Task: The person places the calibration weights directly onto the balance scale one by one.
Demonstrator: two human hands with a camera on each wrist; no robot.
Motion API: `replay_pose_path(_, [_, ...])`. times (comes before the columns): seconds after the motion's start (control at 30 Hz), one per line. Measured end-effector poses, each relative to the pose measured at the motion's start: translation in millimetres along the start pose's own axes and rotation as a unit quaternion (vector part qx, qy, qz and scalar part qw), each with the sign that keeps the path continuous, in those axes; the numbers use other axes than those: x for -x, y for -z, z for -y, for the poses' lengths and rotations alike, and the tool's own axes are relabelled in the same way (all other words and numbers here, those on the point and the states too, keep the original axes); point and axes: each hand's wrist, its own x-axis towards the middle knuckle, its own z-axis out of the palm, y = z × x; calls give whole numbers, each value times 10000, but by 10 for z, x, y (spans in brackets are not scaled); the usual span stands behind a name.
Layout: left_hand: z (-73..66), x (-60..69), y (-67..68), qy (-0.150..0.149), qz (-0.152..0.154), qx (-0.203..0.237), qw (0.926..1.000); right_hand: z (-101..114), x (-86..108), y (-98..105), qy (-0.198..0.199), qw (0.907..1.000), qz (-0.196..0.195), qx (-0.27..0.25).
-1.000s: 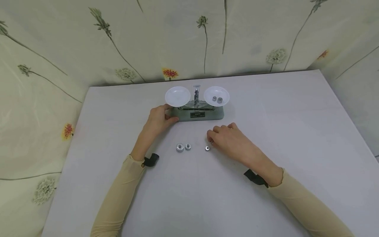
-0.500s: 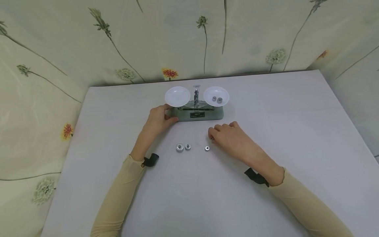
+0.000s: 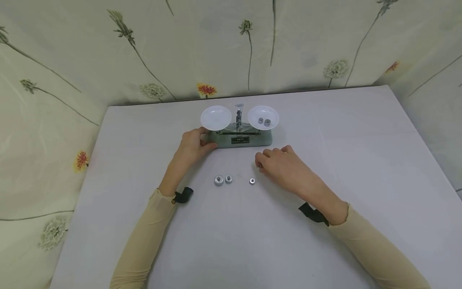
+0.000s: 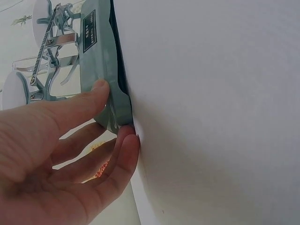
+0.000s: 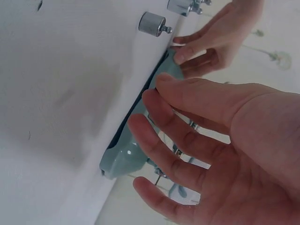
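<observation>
Your left hand grips the left end of the green base of the balance scale, thumb on the front face and fingers bent round the end. Your right hand hovers in front of the scale's right side, apart from it, with thumb and index fingertips meeting and the other fingers loosely bent; whether that fingertip pinch holds anything can't be told. The scale stands upright near the worktop's far edge, beyond your right hand and just inside your left.

Closer to you lie three metal weights. The largest weight and the medium weight sit side by side, nearer you than the scale and to the right of your left wrist. The small weight lies apart from them, just left of your right hand. Two more weights rest close together in the right pan, beyond both of your hands.
</observation>
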Motion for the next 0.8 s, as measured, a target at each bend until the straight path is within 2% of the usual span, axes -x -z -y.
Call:
replay_pose_path(0.53, [-25, 18, 2, 61, -23, -82, 9999, -112, 10, 137, -237, 9995, -86, -173])
replay_pose_path(0.8, [-14, 13, -5, 16, -46, -55, 10000, -208, 24, 231, -248, 9989, -333, -195])
